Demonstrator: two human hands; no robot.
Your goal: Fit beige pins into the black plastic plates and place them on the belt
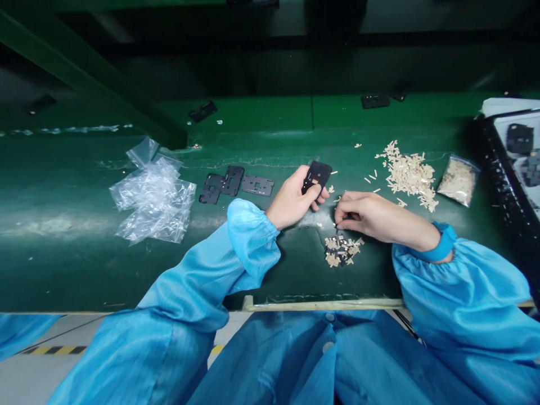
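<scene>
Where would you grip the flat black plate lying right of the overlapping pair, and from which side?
Probably the plate by its right end, from the right: it lies flat and thin on the belt, that end clear of the pair.

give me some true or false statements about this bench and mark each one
1. The left hand holds a black plate. True.
2. The right hand holds a clear bag. False: its fingertips point down beside a small pile of tan pieces.
3. Crumpled clear bags lie to the left of the left hand. True.
4. The loose black plates sit in the tray on the right. False: they lie on the green surface, between the bags and the left hand.
</scene>
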